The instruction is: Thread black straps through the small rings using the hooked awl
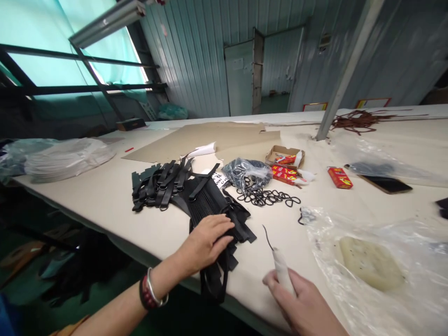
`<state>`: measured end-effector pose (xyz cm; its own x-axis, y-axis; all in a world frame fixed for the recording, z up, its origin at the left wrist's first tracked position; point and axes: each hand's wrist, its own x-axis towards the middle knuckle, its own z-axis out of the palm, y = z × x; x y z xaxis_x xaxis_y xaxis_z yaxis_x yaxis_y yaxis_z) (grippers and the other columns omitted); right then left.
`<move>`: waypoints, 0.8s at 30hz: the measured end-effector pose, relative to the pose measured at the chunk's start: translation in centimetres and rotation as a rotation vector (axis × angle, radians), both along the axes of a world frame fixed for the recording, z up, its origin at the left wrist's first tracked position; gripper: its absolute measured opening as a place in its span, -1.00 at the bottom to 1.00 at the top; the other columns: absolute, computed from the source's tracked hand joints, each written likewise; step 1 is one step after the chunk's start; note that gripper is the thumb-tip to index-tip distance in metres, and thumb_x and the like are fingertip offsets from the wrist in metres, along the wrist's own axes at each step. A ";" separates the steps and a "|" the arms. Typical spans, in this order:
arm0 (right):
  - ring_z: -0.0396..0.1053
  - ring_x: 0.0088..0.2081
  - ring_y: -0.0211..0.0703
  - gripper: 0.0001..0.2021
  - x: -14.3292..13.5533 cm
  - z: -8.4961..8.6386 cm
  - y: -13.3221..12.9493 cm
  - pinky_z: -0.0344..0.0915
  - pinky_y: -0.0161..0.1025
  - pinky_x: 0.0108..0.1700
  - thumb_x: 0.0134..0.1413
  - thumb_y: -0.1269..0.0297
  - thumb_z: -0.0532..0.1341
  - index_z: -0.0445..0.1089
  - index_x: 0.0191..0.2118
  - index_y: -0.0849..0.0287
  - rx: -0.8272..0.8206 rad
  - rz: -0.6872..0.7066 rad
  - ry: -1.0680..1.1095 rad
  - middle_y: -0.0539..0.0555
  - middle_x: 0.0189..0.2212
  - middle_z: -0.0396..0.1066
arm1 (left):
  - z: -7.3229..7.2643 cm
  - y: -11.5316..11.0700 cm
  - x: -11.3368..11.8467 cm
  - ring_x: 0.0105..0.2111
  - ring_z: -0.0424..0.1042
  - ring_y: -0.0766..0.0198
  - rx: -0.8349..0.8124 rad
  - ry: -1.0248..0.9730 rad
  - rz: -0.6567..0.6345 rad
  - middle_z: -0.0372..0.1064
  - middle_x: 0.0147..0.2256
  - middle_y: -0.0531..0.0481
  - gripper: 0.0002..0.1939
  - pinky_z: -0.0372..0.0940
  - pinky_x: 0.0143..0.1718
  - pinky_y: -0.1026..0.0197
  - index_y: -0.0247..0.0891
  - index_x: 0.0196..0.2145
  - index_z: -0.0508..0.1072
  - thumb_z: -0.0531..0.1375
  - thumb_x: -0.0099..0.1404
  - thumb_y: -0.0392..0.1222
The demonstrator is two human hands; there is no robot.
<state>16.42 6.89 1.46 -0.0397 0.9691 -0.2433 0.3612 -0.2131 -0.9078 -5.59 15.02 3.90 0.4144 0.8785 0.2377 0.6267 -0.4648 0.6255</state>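
Observation:
My left hand (210,238) rests on a pile of black straps (206,198) at the table's near edge, its fingers stretched out over them. My right hand (301,298) is wrapped round the pale handle of a hooked tool (283,270); the thin dark curved tip points up and away, clear of the straps. More black straps with metal rings (164,184) lie in a bundle to the left. Black metal loops (266,197) are scattered behind, beside a clear plastic bag (248,172) with dark contents.
Red and yellow boxes (339,178), an open carton (285,154) and a phone (385,183) lie further back. A yellowish block (371,262) sits on plastic film at right. A metal post (350,70) rises from the table; white stacked pieces (66,158) lie at left.

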 end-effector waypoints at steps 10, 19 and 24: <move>0.35 -0.34 -0.02 -0.90 -2.9 -1.4 8.8 0.11 -0.28 -0.36 -0.06 0.34 0.18 0.31 -0.37 0.24 0.069 -0.075 -0.455 0.17 -0.43 0.40 | -4.1 -1.5 -0.1 0.17 0.07 0.02 0.136 0.217 -0.089 0.22 0.11 -0.21 -0.62 -0.08 0.16 -0.19 -0.22 0.04 0.32 0.06 0.26 -0.36; 0.38 -0.39 0.01 -0.89 -2.7 -2.0 9.1 0.12 -0.27 -0.43 -0.02 0.28 0.13 0.27 -0.43 0.23 0.075 0.072 -0.536 0.20 -0.48 0.40 | -4.8 -2.0 0.5 0.15 0.13 0.14 0.238 0.253 -0.005 0.28 0.08 -0.08 -0.66 -0.04 0.17 -0.08 -0.14 0.02 0.34 0.08 0.28 -0.28; 0.34 -0.48 -0.11 -0.86 -0.8 0.0 7.8 0.13 -0.30 -0.47 0.00 0.29 0.05 0.20 -0.52 0.15 0.082 0.067 -0.499 0.09 -0.55 0.35 | -4.9 -1.9 0.4 0.13 0.16 0.10 0.271 0.264 0.002 0.30 0.06 -0.09 -0.67 -0.01 0.14 -0.11 -0.15 0.00 0.35 0.07 0.28 -0.29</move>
<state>15.61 14.65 1.47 -0.0005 0.9852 -0.1712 0.7656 -0.1098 -0.6339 -5.20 13.10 -1.01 0.4903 0.7995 0.3468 0.7511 -0.5895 0.2971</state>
